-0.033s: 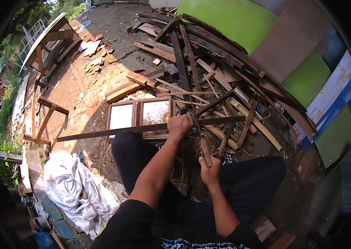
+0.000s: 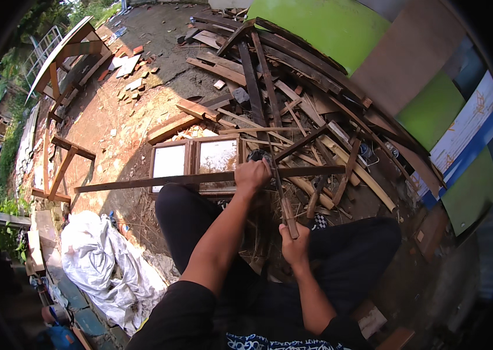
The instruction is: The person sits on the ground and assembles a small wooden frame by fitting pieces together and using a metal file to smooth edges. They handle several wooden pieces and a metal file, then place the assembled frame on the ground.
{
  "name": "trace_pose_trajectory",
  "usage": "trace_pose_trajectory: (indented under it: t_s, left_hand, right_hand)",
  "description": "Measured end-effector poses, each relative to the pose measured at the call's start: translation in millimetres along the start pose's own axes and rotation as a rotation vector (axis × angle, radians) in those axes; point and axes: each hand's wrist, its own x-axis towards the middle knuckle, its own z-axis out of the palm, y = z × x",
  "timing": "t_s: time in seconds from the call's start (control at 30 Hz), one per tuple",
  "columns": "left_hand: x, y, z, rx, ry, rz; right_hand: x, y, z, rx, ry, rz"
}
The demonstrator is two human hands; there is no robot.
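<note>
Gripping a long dark wooden bar (image 2: 153, 183), the left hand (image 2: 252, 176) has curled fingers in the head view. The right hand (image 2: 294, 242) squeezes a brown stick (image 2: 287, 211). The bar lies just past the left knee (image 2: 173, 204).

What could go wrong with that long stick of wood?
The bare left hand grips the long dark bar and might catch splinters. It is also close to where the slim brown piece, held in the right hand, crosses the bar, so a slip could pinch fingers. The bar reaches out over the two-panel frame and might knock it if it swings.
</note>
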Motion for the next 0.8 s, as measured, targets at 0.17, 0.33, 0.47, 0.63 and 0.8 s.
trace_pose_trajectory:
  t_s: [0.17,0.33,0.47,0.63,0.8]
  left_hand:
    - [-5,-6,16,-0.005,0.016,0.123]
    - [8,6,11,-0.003,0.111,0.004]
    - [15,-1,8,-0.011,0.107,-0.135]
    - [18,0,3,0.004,0.074,-0.127]
    - [10,3,4,-0.004,0.098,-0.055]
  right_hand:
    - [-35,1,6,0.054,0.002,0.08]
    - [9,-2,9,-0.01,0.045,0.042]
    - [9,-13,1,-0.052,-0.008,-0.006]
    - [-55,-4,-29,-0.03,-0.033,-0.026]
    - [-30,3,-23,-0.026,-0.048,-0.005]
